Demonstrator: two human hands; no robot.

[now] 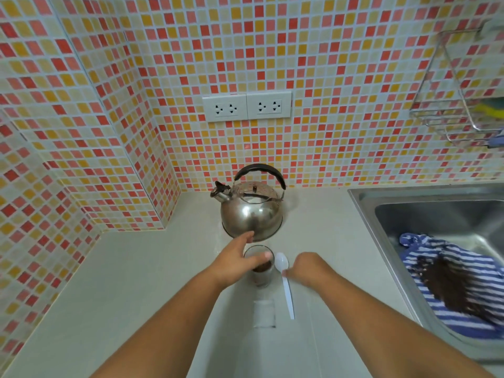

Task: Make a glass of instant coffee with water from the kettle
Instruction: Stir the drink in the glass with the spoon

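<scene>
A small clear glass (262, 274) with dark coffee in it stands on the pale counter. My left hand (237, 259) wraps around the glass from the left, thumb across its rim. A white plastic spoon (286, 285) lies on the counter just right of the glass, bowl pointing away from me. My right hand (306, 267) rests on the spoon's handle, with the fingertips touching it. Whether it grips the spoon I cannot tell. A shiny steel kettle (252, 211) with a black handle stands just behind the glass, spout to the left.
A small clear sachet (264, 313) lies on the counter in front of the glass. A steel sink (425, 211) at right holds a blue-and-white striped cloth (452, 282). Two sockets (246, 107) sit on the tiled wall, and a wire rack (458, 105) hangs upper right.
</scene>
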